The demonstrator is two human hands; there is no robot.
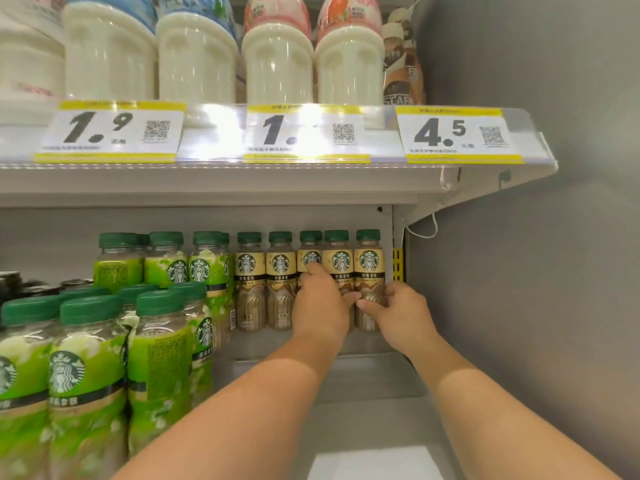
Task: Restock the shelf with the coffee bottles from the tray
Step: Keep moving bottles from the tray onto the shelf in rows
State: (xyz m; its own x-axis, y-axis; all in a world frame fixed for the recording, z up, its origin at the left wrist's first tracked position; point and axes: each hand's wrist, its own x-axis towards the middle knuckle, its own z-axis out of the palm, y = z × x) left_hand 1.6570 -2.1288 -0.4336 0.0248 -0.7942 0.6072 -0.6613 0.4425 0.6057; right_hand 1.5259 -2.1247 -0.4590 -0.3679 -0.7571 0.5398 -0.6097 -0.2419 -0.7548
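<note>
Several cream-labelled coffee bottles with green caps stand in a row at the back of the lower shelf (pixel 367 372). My left hand (pixel 322 306) wraps around the third bottle (pixel 310 252), its forefinger up on the label. My right hand (pixel 398 311) grips the lower part of the rightmost bottle (pixel 369 261). Another bottle (pixel 337 259) stands between the two, partly hidden by my left hand. Two more bottles (pixel 247 268) stand free to the left. The tray is out of view.
Green-labelled bottles (pixel 86 372) fill the shelf's left side up to the front edge. The upper shelf carries white milk bottles (pixel 277 64) and price tags (pixel 457 135). A grey side wall (pixel 536 289) closes the right. Bare shelf floor lies under my forearms.
</note>
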